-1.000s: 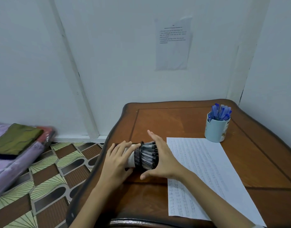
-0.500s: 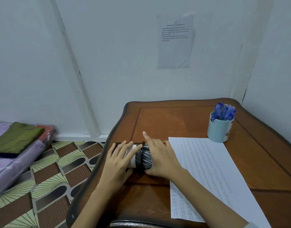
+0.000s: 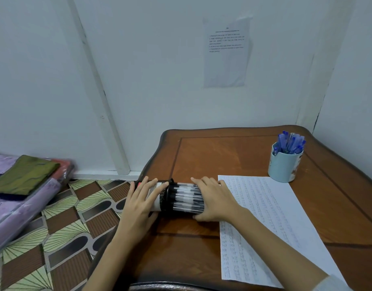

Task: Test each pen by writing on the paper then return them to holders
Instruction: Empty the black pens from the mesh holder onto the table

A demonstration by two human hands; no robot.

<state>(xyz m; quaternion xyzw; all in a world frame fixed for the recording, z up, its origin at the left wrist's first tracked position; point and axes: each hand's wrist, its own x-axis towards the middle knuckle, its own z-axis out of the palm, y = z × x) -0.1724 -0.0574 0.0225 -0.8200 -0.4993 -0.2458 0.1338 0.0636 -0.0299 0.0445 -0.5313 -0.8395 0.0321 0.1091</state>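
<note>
So, head view only, one table (image 3: 233, 156), two hands, two holders.
Left hand (image 3: 139, 203): fingers spread flat over the white closed end of the black mesh holder (image 3: 165, 198), pressing on it, not curled around it.
Right hand (image 3: 214, 201): palm and fingers cupped over the pen tips, thumb underneath, closing on the bundle.
Black pens (image 3: 186, 199): one bundle, too many to count, sticking out of the holder's mouth toward the right.
Mesh holder: lying on its side at the table's left near edge.
Paper (image 3: 269, 219): one written sheet, right of the hands.
Cup (image 3: 283, 164): one, upright, far right, just beyond the sheet.
Blue pens (image 3: 291, 142): a bunch inside it, uncountable.
Wall sheet (image 3: 226, 51): one.
</note>
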